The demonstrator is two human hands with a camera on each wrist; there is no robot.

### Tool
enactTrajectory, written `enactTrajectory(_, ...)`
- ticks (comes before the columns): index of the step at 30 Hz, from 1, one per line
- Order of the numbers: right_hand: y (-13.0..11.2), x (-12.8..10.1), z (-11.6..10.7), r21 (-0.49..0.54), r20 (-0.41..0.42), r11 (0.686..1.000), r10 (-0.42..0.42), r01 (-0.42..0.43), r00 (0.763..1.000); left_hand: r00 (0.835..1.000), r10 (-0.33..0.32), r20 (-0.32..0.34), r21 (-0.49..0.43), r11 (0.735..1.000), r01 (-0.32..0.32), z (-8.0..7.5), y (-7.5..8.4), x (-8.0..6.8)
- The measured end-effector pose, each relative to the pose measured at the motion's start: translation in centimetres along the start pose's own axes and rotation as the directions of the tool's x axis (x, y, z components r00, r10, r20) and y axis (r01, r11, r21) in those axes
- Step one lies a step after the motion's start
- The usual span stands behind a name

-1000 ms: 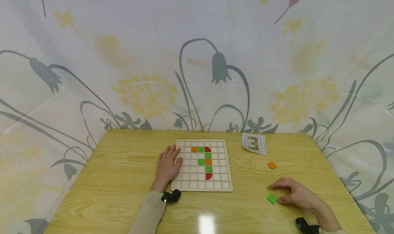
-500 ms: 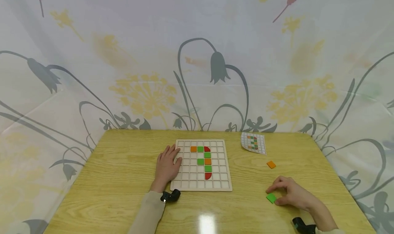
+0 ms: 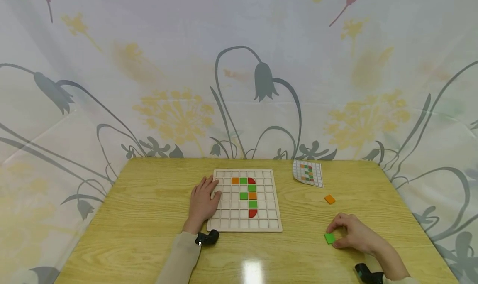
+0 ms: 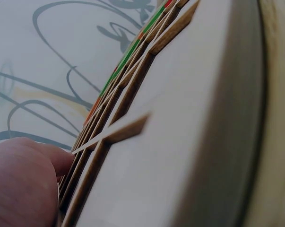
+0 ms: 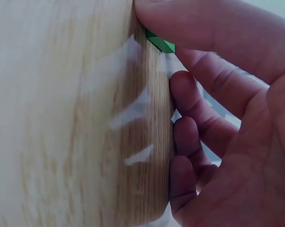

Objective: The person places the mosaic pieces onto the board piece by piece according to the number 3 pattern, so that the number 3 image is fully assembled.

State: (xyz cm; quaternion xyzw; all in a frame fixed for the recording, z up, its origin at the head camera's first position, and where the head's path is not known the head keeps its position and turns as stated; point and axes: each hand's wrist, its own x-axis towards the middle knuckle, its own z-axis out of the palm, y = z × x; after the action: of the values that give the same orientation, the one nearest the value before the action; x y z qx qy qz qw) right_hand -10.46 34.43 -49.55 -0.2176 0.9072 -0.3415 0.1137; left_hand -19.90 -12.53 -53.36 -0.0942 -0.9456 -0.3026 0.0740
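Observation:
A pale wooden grid board [image 3: 276,221] lies on the table, with several green, orange and red tiles set in its cells. My left hand [image 3: 203,201] rests on the board's left edge, fingers extended; the left wrist view shows part of the hand [image 4: 24,184] beside the grid ridges. To the right of the board, my right hand [image 3: 356,234] pinches a green square tile [image 3: 329,238] between thumb and index finger at the tabletop. In the right wrist view the thumb partly hides the green tile [image 5: 163,43], while the other fingers curl near the wood surface.
An orange square tile [image 3: 330,199] lies on the table [image 3: 149,217] beyond my right hand. Farther back, a slightly curled paper card [image 3: 308,174] carries a printed grid with coloured shapes. A flower-patterned cloth [image 3: 179,68] hangs behind the table.
My right thumb and index finger have closed in on the green tile, which has turned slightly. The left hand and the board have stayed in place.

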Motion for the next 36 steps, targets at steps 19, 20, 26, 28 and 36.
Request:
enactTrajectory(19, -0.7, -0.1, 0.0, -0.005, 0.003, 0.995, 0.103, -0.103, 0.995, 1.000, 0.009, -0.009, 0.000, 1.000, -0.009, -0.1, 0.1, -0.2)
enactTrajectory(20, -0.7, -0.1, -0.1, -0.003, 0.006, 0.995, 0.103, -0.103, 0.995, 1.000, 0.009, -0.008, 0.000, 1.000, -0.009, -0.1, 0.1, -0.2)
enactTrajectory(26, -0.7, -0.1, -0.1, -0.031, -0.006, 0.994, 0.100, -0.100, 0.995, 1.000, 0.010, -0.008, -0.001, 1.000, -0.010, -0.1, 0.2, -0.2)
enactTrajectory(28, -0.8, 0.0, 0.0, -0.047, -0.018, 0.994, 0.094, -0.095, 0.995, 1.000, 0.012, -0.010, 0.001, 1.000, -0.012, -0.1, 0.2, -0.2)
enactTrajectory(36, -1.3, 0.1, 0.7, -0.132, -0.097, 0.988, 0.064, -0.077, 0.993, 1.000, 0.013, -0.009, -0.010, 1.000, -0.013, -0.3, 0.3, -0.1)
